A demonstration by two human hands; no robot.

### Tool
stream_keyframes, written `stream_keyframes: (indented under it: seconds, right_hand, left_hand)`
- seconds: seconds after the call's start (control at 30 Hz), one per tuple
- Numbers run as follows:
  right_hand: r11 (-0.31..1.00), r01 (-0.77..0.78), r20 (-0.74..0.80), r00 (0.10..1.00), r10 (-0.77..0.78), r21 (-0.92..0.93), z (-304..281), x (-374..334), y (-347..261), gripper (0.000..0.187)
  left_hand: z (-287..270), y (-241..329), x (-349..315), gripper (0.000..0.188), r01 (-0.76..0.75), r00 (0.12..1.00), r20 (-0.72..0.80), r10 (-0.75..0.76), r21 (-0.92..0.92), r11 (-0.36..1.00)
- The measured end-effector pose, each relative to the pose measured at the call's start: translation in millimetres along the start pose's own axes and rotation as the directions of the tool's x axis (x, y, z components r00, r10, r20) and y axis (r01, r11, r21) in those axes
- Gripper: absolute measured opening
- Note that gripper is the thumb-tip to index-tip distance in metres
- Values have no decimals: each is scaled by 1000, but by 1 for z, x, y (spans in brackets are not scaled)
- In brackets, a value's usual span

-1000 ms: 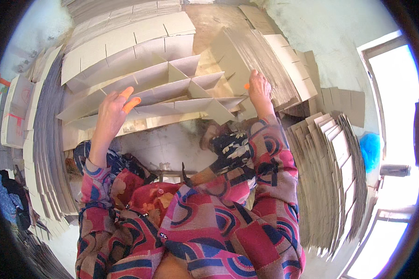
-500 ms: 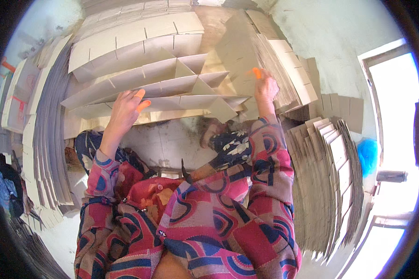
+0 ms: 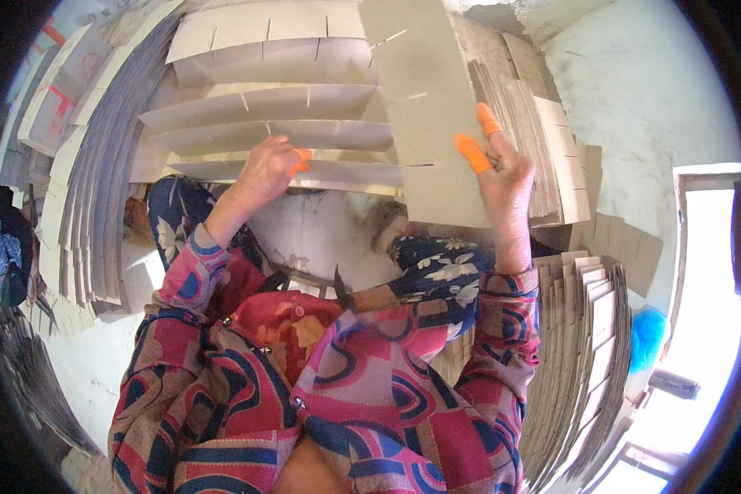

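My right hand (image 3: 509, 177), with orange covers on two fingertips, grips the edge of a slotted cardboard strip (image 3: 426, 107). The strip is raised and tilted, its slots along the left edge, over the right ends of several upright cardboard strips (image 3: 337, 134) standing in rows. At the nearest row is my left hand (image 3: 267, 171), fingers curled together and orange covers on the tips. Whether it pinches that row's upper edge is hidden.
Behind the rows lies a pile of slotted cardboard (image 3: 272, 25). More stacks stand at the left (image 3: 99, 173), the far right (image 3: 510, 123) and the near right (image 3: 576, 346). A blue bundle (image 3: 649, 339) sits by the bright doorway. My bent legs are below the rows.
My right hand has brought up a cardboard strip and now holds it raised. Crossing pieces at the rows' right ends no longer show. My left hand has shifted right, its fingers more closed.
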State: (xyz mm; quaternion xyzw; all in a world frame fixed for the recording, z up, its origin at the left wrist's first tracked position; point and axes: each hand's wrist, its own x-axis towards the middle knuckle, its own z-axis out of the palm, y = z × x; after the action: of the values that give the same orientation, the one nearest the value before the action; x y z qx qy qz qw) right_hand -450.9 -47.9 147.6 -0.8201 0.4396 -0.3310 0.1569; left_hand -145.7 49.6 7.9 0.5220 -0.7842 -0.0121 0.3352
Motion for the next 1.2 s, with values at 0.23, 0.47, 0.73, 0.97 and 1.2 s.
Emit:
stream_keyframes:
  seconds: [0.23, 0.47, 0.73, 0.97, 1.2]
  right_hand:
    - [999, 7, 123, 992, -13, 50, 34, -8, -9, 44]
    - [985, 150, 99, 982, -158, 88, 42, 1, -8, 44]
    - [974, 206, 107, 971, -215, 90, 60, 6, -5, 42]
    - [970, 226, 208, 948, -241, 93, 69, 13, -4, 42]
    - [908, 378, 255, 873, -415, 181, 79, 35, -4, 39]
  left_hand:
    - [-2, 15, -4, 16, 60, 998, 5, -60, -70, 996]
    - [-2, 15, -6, 19, 68, 997, 45, -65, -48, 997]
    - [1, 14, -9, 18, 84, 996, 45, -79, -99, 992]
    - [6, 13, -10, 10, 68, 998, 1, -69, -83, 994]
    - [3, 13, -6, 10, 87, 996, 12, -87, -97, 991]
